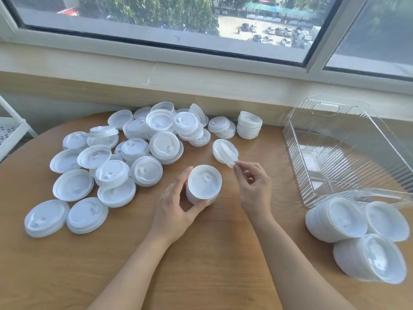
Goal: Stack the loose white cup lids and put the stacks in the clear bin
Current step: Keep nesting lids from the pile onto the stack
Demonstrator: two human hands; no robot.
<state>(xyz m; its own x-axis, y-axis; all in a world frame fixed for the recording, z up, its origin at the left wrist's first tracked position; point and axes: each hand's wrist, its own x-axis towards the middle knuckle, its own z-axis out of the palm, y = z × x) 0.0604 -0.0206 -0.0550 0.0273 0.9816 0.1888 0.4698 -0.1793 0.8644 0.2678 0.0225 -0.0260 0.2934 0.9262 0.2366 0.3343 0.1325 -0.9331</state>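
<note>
The table is light wood with a fine straight grain, matt. The loose lids at ten o'clock are thin white plastic, slightly translucent, with a soft sheen (the same goes for the stacks at four o'clock). The bin at two o'clock is clear, glossy plastic, its walls ribbed. The window frame at twelve o'clock looks like smooth pale metal or plastic; I cannot tell which.

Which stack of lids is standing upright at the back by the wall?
The short lid stack left of the clear bin; the three stacks at front right lie tipped over.
</note>
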